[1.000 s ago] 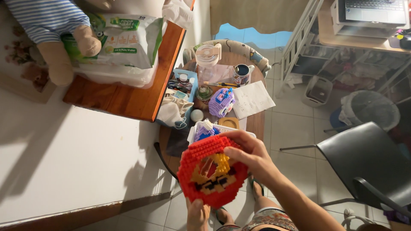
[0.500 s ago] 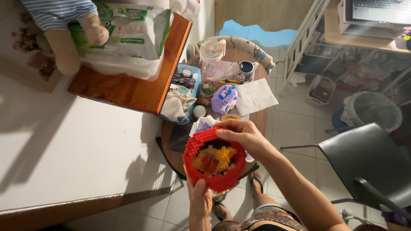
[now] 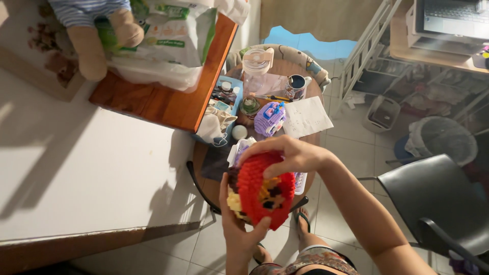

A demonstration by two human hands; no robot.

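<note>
Since a moment ago the red brick-built model [image 3: 265, 191] has been turning, so its hollow face is now angling right and its long axis is running roughly up and down in view. It is hanging above the round wooden table [image 3: 305, 145], near the purple brick model [image 3: 269, 118]. Left hand [image 3: 235, 229] is cupping it from below, fingers curled around the rim; right hand [image 3: 288, 155] is gripping its top edge.

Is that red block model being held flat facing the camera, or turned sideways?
Turned sideways: the red block model shows its edge and part of its yellow inside, gripped between left hand and right hand.
</note>
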